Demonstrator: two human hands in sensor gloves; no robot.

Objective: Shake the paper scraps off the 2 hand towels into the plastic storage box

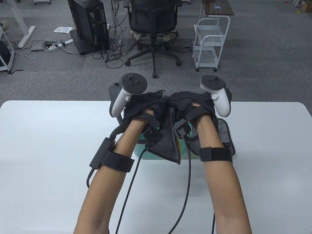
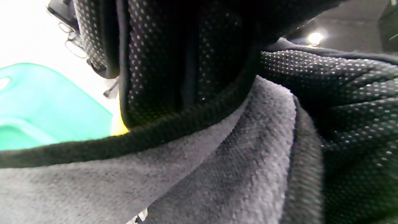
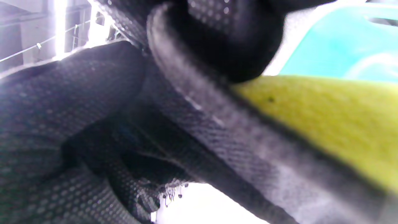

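Both gloved hands meet above the middle of the table. My left hand (image 1: 143,107) and right hand (image 1: 190,103) each grip the top edge of a dark grey hand towel (image 1: 168,143) with a yellow underside (image 1: 179,146). It hangs bunched over the teal plastic storage box (image 1: 140,152), which my arms mostly hide. In the left wrist view the gloved fingers (image 2: 174,62) curl over the towel (image 2: 217,168), with the box (image 2: 46,102) behind. In the right wrist view the towel (image 3: 217,124) shows its yellow side (image 3: 326,124) before the box (image 3: 342,46). A second grey towel (image 1: 225,131) lies flat under my right forearm.
The white table (image 1: 48,146) reaches both sides of the box. Past its far edge stand an office chair (image 1: 152,29), a white wire cart (image 1: 209,43) and a black computer case (image 1: 87,24) with cables on the carpet.
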